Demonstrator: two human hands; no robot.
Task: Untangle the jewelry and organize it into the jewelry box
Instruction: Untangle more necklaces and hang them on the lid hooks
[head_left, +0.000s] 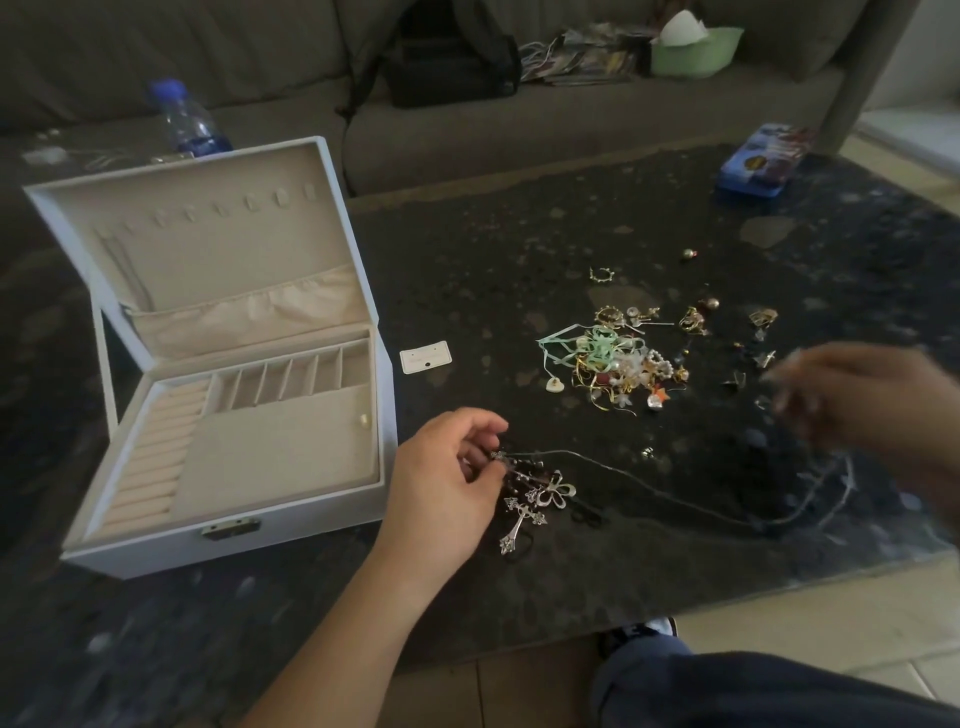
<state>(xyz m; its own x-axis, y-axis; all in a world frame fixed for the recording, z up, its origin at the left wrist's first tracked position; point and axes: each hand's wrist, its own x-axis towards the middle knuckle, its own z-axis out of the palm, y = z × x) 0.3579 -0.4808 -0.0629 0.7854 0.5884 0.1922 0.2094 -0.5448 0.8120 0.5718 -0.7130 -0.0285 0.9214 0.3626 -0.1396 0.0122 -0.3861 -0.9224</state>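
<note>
Spreading across most of the view, a dark mottled table (519, 234), with a grey sofa (571, 130) behind it bearing a black bag (447, 62), a green tub (696, 49) and a blue-capped bottle (189, 122); sitting on the table's left part, a white jewelry box (228, 364), lid up and tilted back, beige lining showing ring rolls at left, a row of small compartments along the back and one wide tray in front, a small pale piece lying near that tray's right edge; lying at far right, a blue packet (761, 158); reaching in from below, left hand (447, 478), fingers curled, tips pinching the top of a cluster of silver pendants (535, 499) with a cross and a flower shape, just right of the box; blurred at right, right hand (862, 400), raised over the table, grip impossible to tell; trailing between the two hands, a thin chain (675, 499) on the tabletop; heaped beyond it, a tangled pile (613, 364) of gold pieces, pearls and mint ribbon, loose earrings scattered around; resting between pile and box, a small white card (425, 357).
</note>
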